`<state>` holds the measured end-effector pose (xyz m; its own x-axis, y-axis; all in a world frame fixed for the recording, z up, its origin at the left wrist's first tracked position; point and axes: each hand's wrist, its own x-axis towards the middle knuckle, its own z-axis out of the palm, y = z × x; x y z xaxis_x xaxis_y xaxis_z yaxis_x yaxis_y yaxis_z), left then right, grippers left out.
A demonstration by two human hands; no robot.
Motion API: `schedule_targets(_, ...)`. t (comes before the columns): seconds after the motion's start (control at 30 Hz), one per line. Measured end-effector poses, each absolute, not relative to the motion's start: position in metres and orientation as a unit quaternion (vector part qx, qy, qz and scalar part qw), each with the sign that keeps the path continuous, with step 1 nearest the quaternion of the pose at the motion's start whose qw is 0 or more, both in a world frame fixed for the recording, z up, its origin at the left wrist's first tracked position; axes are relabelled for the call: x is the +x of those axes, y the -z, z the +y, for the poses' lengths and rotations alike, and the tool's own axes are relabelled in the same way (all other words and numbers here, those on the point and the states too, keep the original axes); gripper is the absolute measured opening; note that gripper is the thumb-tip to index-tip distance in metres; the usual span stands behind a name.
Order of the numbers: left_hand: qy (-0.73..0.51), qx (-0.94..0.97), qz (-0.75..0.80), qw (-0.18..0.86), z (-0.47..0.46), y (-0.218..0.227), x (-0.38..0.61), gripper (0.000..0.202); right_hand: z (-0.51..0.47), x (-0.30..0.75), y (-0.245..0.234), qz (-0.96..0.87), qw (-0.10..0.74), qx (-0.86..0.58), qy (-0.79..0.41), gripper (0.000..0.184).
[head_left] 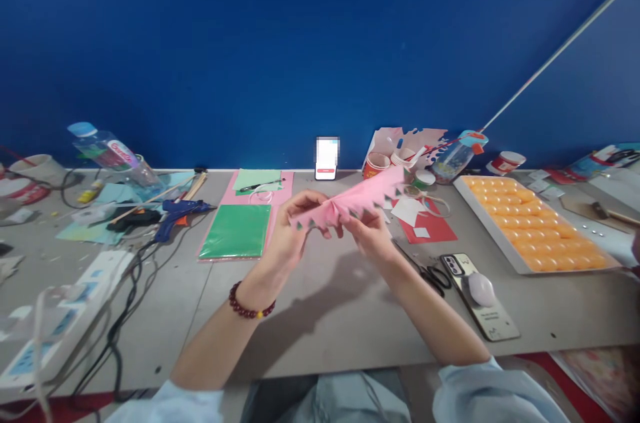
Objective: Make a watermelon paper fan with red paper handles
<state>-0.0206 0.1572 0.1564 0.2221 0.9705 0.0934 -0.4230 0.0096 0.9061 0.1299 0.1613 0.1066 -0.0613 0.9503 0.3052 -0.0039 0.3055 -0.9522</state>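
Between my two hands, raised above the table, is a pink folded paper (373,191) with a zigzag edge and small dark green triangles along it. It looks gathered at the middle, like a fan or bow. My left hand (300,223) pinches its left part near the gather. The fingers of my right hand (367,229) close on its lower edge, right of the gather. Some fingertips are hidden behind the paper. Nearest to my left hand lies a pack of green paper (236,231); black scissors (431,274) lie beside my right forearm.
A phone (326,157) stands upright against the blue wall. At left are a blue glue gun (181,215), black cables and a white power strip (65,316). At right are red paper (434,226), another phone (493,313) and a tray of orange balls (533,223).
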Motion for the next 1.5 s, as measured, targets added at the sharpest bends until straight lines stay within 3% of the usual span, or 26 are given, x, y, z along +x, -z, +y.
schedule_targets(0.2,-0.501,0.267,0.280,0.774,0.169,-0.149,-0.022,0.011,0.159,0.118,-0.119,-0.588,0.566,-0.395,-0.422,0.031)
schedule_targets(0.33,-0.482,0.206,0.276,0.806,0.172,-0.148,-0.021,0.014,0.153,0.122,-0.126,-0.657,0.539,-0.476,-0.225,0.020)
schedule_targets(0.43,-0.471,0.226,0.292,0.801,0.173,-0.147,-0.019,0.018,0.145,0.131,-0.139,-0.685,0.521,-0.487,-0.149,0.030)
schedule_targets(0.53,-0.481,0.274,0.335,0.762,0.175,-0.142,-0.018,0.023,0.135,0.147,-0.158,-0.707,0.448,-0.462,-0.294,0.027)
schedule_targets(0.6,-0.491,0.306,0.360,0.732,0.177,-0.137,-0.018,0.027,0.131,0.157,-0.168,-0.735,0.332,-0.398,-0.437,0.020)
schedule_targets(0.67,-0.496,0.335,0.369,0.711,0.180,-0.133,-0.019,0.028,0.131,0.166,-0.173,-0.724,0.380,-0.395,-0.420,0.020)
schedule_targets(0.77,-0.492,0.375,0.367,0.694,0.184,-0.129,-0.021,0.027,0.143,0.175,-0.170,-0.661,0.542,-0.474,-0.211,0.016)
schedule_targets(0.83,-0.489,0.391,0.363,0.690,0.187,-0.129,-0.023,0.026,0.157,0.179,-0.163,-0.648,0.551,-0.504,-0.148,0.015)
schedule_targets(0.97,-0.478,0.387,0.351,0.706,0.192,-0.130,-0.024,0.025,0.181,0.184,-0.144,-0.648,0.493,-0.512,-0.273,0.033)
schedule_targets(1.17,-0.471,0.426,0.380,0.672,0.194,-0.125,-0.024,0.035,0.187,0.182,-0.131,-0.566,0.494,-0.495,-0.437,0.030)
schedule_targets(1.37,-0.485,0.506,0.433,0.567,0.197,-0.118,-0.023,0.041,0.187,0.180,-0.132,-0.507,0.507,-0.493,-0.493,0.033)
schedule_targets(1.5,-0.486,0.501,0.429,0.573,0.201,-0.115,-0.024,0.041,0.188,0.181,-0.131,-0.500,0.496,-0.494,-0.510,0.038)
